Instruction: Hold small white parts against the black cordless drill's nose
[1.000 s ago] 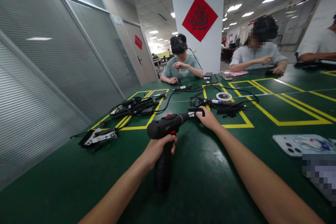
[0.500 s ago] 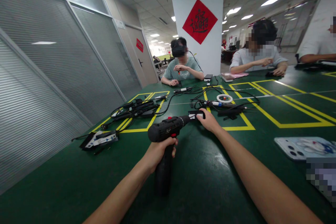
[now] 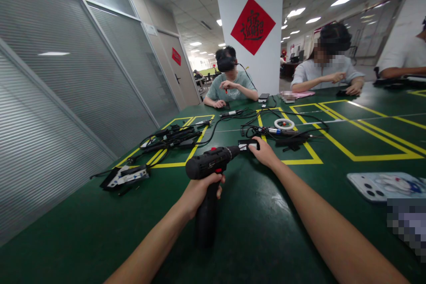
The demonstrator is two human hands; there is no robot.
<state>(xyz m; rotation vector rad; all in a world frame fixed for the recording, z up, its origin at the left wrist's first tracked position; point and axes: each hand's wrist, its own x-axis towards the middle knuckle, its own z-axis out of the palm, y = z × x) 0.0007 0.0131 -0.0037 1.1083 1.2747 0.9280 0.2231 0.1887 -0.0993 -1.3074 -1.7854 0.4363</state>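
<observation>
Wrapped round the handle of a black cordless drill is my left hand, closed. The drill points forward and to the right, its chuck close to a small black-and-white block. My right hand grips that block at its right end, thumb and fingers pressed on it. Whether the bit touches the block I cannot make out. Just beyond my right hand lie a soldering-iron-like tool with a blue band and a white ring.
Black cables and adapters lie tangled on the left of the green table. Nearer is a torn black-and-white packet. A phone lies at the right. Two people sit across, with another at the far right.
Both hands, the drill and the block stay almost in place. The whole view has shifted very slightly.
</observation>
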